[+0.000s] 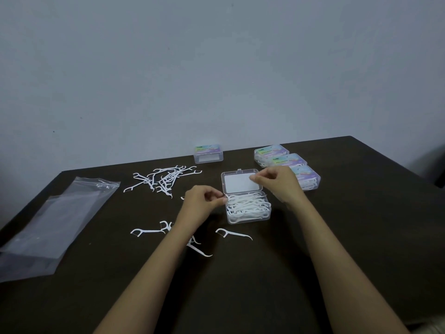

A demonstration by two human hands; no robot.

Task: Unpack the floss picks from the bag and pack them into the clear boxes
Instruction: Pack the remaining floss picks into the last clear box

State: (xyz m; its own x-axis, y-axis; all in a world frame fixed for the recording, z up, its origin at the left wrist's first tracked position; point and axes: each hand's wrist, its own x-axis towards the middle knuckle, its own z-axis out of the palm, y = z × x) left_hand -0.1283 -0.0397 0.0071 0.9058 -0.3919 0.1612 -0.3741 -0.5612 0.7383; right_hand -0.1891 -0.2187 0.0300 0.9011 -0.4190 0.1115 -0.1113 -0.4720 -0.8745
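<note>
An open clear box [249,214] stands mid-table, its base heaped with white floss picks [248,204] and its lid [237,183] folded back. My left hand [203,201] has curled fingers that pinch the base's left rim. With fingertips pinched, my right hand [278,183] holds the lid near its right edge. A loose pile of floss picks [166,179] lies to the left of the box. Single picks [148,232] [233,234] [198,249] lie in front, partly under my left forearm. The flat plastic bag [55,220] lies at the far left.
A shut clear box with a coloured label [208,154] stands at the back by the wall. Three shut, filled boxes [271,151] [289,160] [310,180] sit in a row behind my right hand. The dark table [361,225] ends at the right.
</note>
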